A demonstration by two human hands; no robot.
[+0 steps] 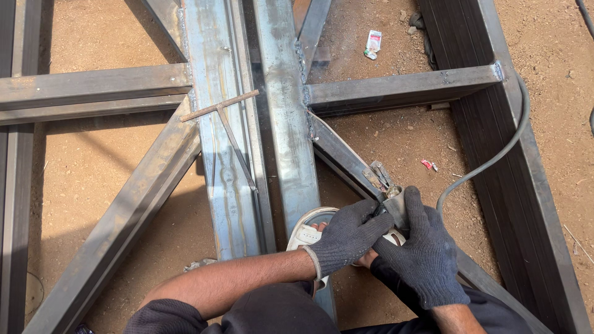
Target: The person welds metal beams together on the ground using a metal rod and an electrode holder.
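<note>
A welding holder [388,196] was held low in the picture, at about five o'clock from the middle of the steel frame [284,117]. The right hand [424,253] was closed tight around its handle. The left hand [349,235] was curled at its tip, where the clamp was touched. A grey cable [495,154] ran off toward two o'clock. The holder seemed to be being made ready. A steady grip would be called for next, it was judged.
</note>
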